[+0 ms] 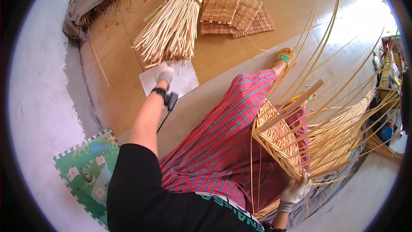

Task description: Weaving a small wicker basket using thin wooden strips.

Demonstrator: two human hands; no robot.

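Note:
My left hand (pixel 165 73), in a pale glove, reaches to the cut ends of a big tied bundle of peeled wicker rods (pixel 171 30). Its fingers are blurred and partly hidden at the rod ends, so their grip is unclear. My right hand (pixel 296 190), gloved too, closes on the near corner of a partly woven wicker basket (pixel 274 152). The basket leans against my lap, with long unwoven stakes fanning out from it up and to the right. A flat wooden strip (pixel 294 104) lies across the basket. Under my left hand is a sheet of paper (pixel 189 79).
Several flat woven panels (pixel 234 10) lie beyond the bundle. Loose wicker rods (pixel 343 139) spread at the right on a grey cloth. A green foam mat (pixel 88 169) lies at the lower left by the wall. Dark cloth (pixel 92 0) covers a heap at the far left.

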